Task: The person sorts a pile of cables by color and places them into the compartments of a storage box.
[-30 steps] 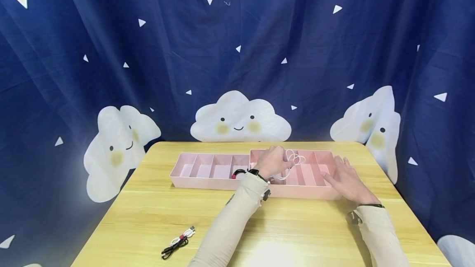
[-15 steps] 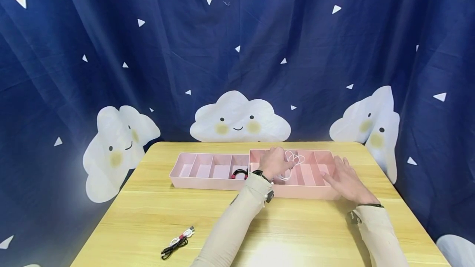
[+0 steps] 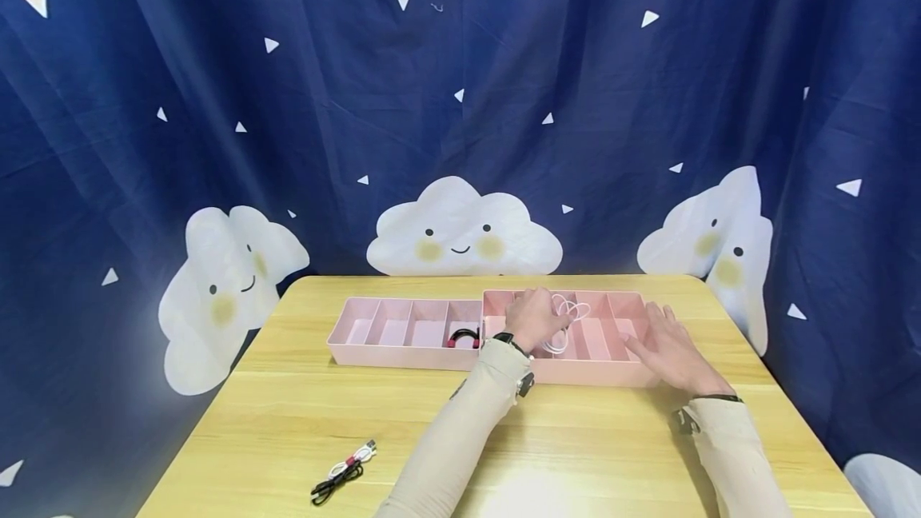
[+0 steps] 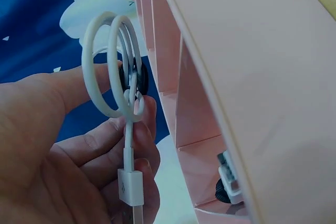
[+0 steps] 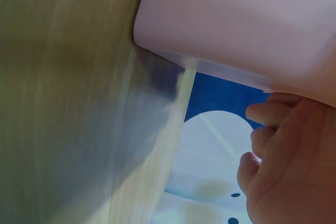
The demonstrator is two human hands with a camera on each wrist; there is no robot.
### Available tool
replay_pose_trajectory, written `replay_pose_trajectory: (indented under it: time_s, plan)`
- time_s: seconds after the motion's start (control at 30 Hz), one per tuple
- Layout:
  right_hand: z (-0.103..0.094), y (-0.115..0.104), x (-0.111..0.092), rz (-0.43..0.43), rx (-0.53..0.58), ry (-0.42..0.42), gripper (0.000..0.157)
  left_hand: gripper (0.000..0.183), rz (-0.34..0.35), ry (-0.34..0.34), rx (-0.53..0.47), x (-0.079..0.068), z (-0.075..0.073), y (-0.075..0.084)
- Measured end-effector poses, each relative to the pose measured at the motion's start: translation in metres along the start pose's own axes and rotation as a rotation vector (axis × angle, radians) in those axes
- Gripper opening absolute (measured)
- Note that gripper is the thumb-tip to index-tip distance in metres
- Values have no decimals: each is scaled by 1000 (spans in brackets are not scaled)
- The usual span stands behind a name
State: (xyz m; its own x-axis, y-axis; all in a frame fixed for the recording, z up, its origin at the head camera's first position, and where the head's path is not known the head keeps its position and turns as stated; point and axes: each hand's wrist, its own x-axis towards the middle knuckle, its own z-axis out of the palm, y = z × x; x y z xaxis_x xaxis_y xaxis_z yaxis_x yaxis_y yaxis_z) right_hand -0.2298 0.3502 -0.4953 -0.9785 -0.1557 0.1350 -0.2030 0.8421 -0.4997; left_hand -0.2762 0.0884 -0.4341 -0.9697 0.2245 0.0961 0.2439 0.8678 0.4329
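Observation:
My left hand (image 3: 531,320) is over the pink divided box (image 3: 586,372), pinching a coiled white USB cable (image 4: 130,186) between thumb and fingers. A black tie (image 4: 140,77) binds the coil, and its USB plug hangs downward. In the left wrist view, a white plug (image 4: 229,174) with a black part lies in a compartment of that box. My right hand (image 3: 672,352) rests against the box's right end, fingers extended along the outside and thumb at the rim.
A paler pink divided box (image 3: 403,356) adjoins on the left; a black cable (image 3: 464,332) with red ends sits in its rightmost visible compartment. On the wooden table (image 3: 252,438), at front left, lie a white cable (image 3: 338,470) and a black cable (image 3: 327,491), both bundled. A dark blue curtain (image 3: 331,102) hangs behind.
My left hand has shifted slightly right with the white cable, whose lower end has drawn in closer to the hand. The black cable in the left box shows more fully. My right hand stays put.

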Motion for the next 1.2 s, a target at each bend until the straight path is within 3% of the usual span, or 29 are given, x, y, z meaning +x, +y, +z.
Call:
replay_pose_trajectory:
  time_s: [0.7, 1.2]
  plan:
    - [1, -1, -1, -5, -9, 3, 97, 53, -43, 59, 15, 2, 9, 0]
    - [1, 2, 0, 5, 5, -6, 97, 57, -17, 62, -58, 1, 12, -2]
